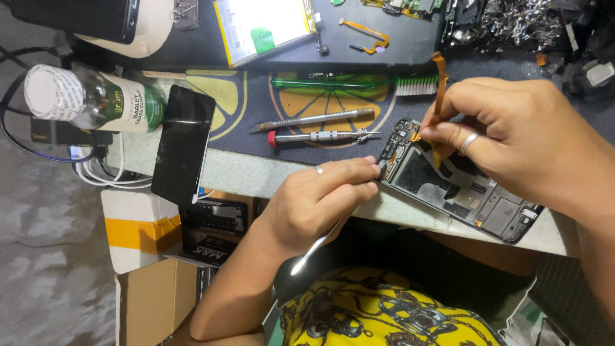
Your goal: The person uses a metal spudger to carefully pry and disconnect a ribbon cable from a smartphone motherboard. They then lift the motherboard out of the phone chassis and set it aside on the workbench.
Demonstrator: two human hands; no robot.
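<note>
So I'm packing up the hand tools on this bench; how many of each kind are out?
Screwdrivers lying on the mat: 2 (grey-handled, red-tipped)
Green brush: 1
Metal tool in the left hand: 1
Total: 4
The right hand holds an orange ribbon cable on the opened phone, no tool.

The left hand (320,202) reaches up from below over the near edge of the surface, forearm bare, fingers curled into a loose fist, a ring on one finger, thumb and forefinger tips pinched together. The right hand (512,138) comes in from the right, palm down, ringed finger bent, fingertips pinched shut.
</note>
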